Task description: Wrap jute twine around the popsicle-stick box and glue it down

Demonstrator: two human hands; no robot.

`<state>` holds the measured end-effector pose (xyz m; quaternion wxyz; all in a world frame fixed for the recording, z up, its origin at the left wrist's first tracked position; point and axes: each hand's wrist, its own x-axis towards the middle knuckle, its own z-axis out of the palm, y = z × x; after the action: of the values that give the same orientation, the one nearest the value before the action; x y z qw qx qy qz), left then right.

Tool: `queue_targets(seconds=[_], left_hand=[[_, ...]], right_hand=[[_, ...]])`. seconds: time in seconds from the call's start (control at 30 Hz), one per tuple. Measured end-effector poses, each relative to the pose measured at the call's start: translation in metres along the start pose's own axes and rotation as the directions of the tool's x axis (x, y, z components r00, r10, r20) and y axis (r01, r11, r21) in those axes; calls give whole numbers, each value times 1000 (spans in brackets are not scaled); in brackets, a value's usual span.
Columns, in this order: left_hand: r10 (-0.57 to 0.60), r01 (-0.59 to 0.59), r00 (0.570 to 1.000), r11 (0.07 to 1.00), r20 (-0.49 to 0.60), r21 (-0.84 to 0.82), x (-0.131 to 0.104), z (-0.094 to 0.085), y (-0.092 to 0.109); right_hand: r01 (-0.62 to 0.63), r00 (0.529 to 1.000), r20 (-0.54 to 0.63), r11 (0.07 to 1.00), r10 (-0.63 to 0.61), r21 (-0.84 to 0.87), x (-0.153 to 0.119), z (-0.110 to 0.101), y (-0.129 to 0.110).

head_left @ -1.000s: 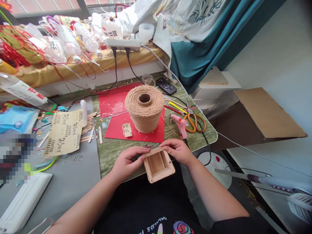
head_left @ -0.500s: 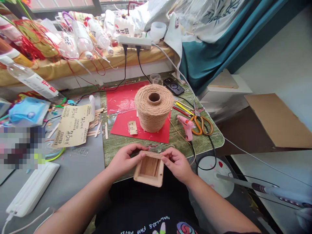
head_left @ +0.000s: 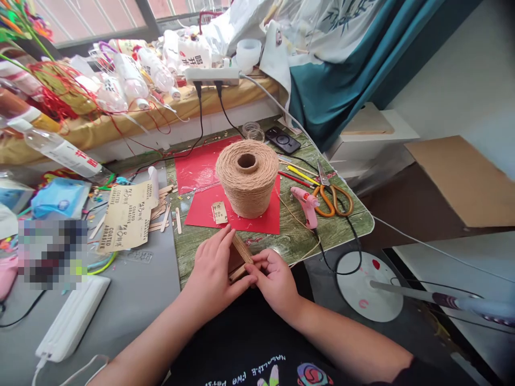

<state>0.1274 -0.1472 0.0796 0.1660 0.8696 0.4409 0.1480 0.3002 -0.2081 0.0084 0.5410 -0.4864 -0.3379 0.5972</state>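
Note:
A small wooden box (head_left: 242, 250) is held between both hands above the near edge of the table, with twine along one rim. My left hand (head_left: 211, 268) lies over its left side, fingers stretched along it and thumb reaching to the near corner. At the right corner, my right hand (head_left: 275, 280) is closed on the box, thumb and fingers pinching the twined edge. Much of the box is hidden by the left hand. Just beyond stands a big spool of twine (head_left: 248, 187), and a strand from it runs past the right hand.
Red sheets (head_left: 193, 214) lie under the spool. To the right are a pink glue gun (head_left: 306, 205), scissors with orange handles (head_left: 333, 200) and a black phone (head_left: 283, 140). Sandpaper (head_left: 127, 217), wooden sticks (head_left: 178, 220) and a white power strip (head_left: 74, 316) lie on the left.
The box has turned from showing its open inside to standing edge-up. My left hand has moved over its side, and my right hand has shifted lower and slightly left.

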Motion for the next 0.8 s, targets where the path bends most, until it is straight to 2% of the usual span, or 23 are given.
queue_targets(seconds=[0.13,0.27,0.4,0.57,0.8], left_hand=[[43,-40,998,996,44,-78,7,-2,-16],[64,-61,998,986,20,-155,14,-4,-24],[79,-82,997,979,-23,-186,14,-3,-22],[87,-86,996,981,-1,-171,14,-5,-19],[32,-38,996,997,-77,-73,12,5,-13]], right_hand=[[-20,999,47,999,18,37,2,1,-2],[36,995,89,999,-38,23,4,-1,2],[105,985,141,994,-102,-18,5,-7,10],[153,975,171,986,-140,-67,4,-13,17],[175,974,161,980,-159,-91,11,-17,12]])
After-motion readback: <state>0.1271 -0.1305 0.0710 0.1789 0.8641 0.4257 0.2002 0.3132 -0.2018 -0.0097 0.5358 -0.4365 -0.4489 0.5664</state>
